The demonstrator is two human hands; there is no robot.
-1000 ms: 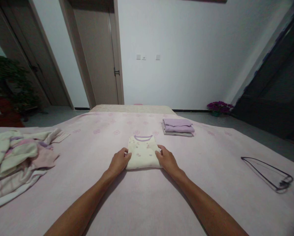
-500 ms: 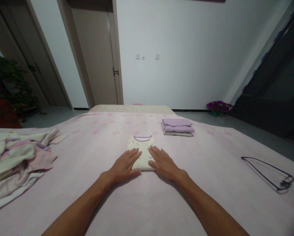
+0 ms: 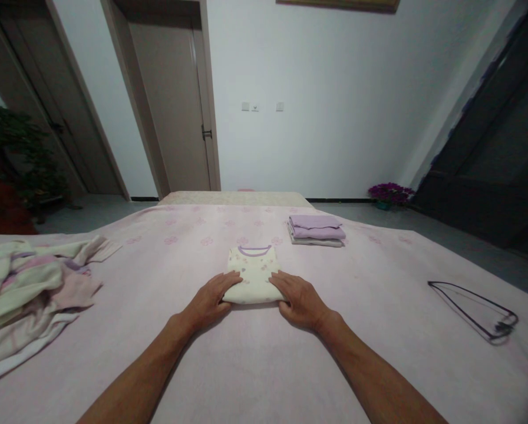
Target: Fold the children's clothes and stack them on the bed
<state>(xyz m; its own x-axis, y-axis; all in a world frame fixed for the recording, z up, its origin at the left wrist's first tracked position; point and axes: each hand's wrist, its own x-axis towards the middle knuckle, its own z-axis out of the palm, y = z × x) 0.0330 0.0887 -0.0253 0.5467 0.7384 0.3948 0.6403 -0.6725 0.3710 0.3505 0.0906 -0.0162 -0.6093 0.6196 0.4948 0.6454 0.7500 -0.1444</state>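
A folded cream shirt point(image 3: 253, 281) with a purple neckline and small prints lies in the middle of the bed, neckline at the far side. My left hand point(image 3: 213, 297) grips its near left corner, fingers on top and thumb at the near edge. On the opposite corner, my right hand point(image 3: 298, 297) holds it the same way. The near edge of the shirt looks rounded and slightly raised between my hands. Beyond it to the right sits a stack of folded purple and grey clothes point(image 3: 316, 229).
A loose heap of clothes point(image 3: 38, 288) covers the left side of the pink bedspread point(image 3: 255, 371). On the right lies a thin black frame-like object point(image 3: 471, 309). A plant point(image 3: 12, 141), a closed door point(image 3: 171, 106) and purple flowers point(image 3: 391, 193) stand beyond the bed.
My hands have moved apart from the top of the shirt out to its near corners and now grip them. The view has tilted up slightly.
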